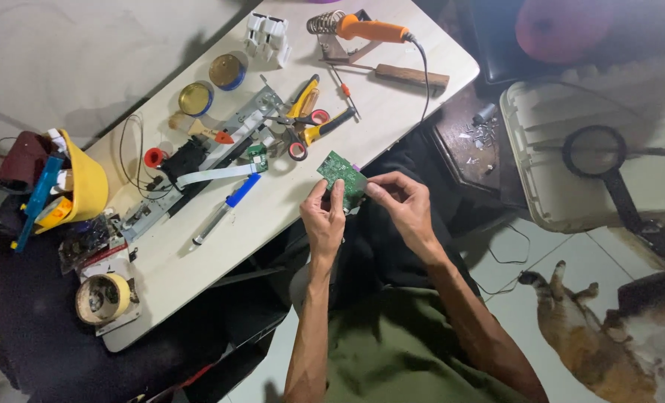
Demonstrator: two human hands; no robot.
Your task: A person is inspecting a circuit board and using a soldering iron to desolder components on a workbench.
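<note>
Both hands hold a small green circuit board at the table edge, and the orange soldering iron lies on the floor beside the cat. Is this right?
Not quite. The head view shows the orange soldering iron on the table, resting in its stand. Both the left hand and right hand do hold the green circuit board.

Landmark: circuit board (342,177), at the table's (198,261) near edge.
Left of board: pen (226,210).
Behind board: scissors (294,133), soldering iron (362,28).
Right of board: cat (594,336), on floor.
</note>
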